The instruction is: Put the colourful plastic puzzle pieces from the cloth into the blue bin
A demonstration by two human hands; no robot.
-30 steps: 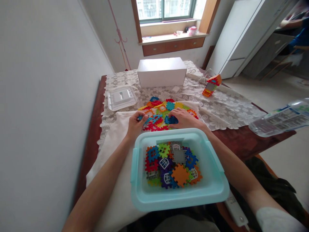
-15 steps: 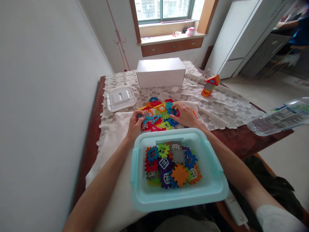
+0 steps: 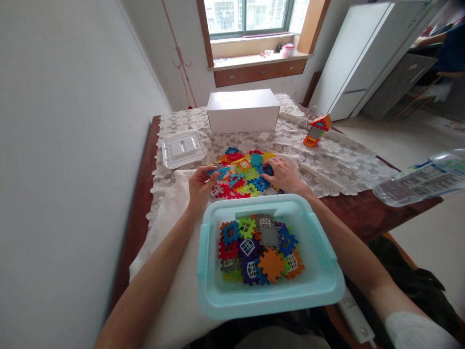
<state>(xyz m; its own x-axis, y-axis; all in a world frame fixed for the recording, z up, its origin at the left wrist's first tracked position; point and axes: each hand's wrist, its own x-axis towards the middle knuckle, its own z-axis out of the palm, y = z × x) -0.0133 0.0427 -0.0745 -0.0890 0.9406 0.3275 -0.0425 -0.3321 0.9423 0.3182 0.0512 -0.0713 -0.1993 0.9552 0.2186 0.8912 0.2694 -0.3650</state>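
Note:
A spread of colourful notched plastic pieces lies on a white cloth between my hands. At its left edge my left hand pinches a light blue piece between thumb and fingers. My right hand rests on the right side of the spread, fingers curved with a gap to the thumb, over a dark blue piece. Whether it grips that piece is hard to tell. Nearer to me, a light teal tub holds several more pieces, among them an orange one and a grey one.
Behind the spread stands a white box, with a clear plastic lid to its left. A small built house stands at the right. A large clear bottle is by the right table edge. Part of a person shows far right.
My left hand has shifted slightly left with the light blue piece. My right hand has moved a little right, uncovering teal and yellow pieces.

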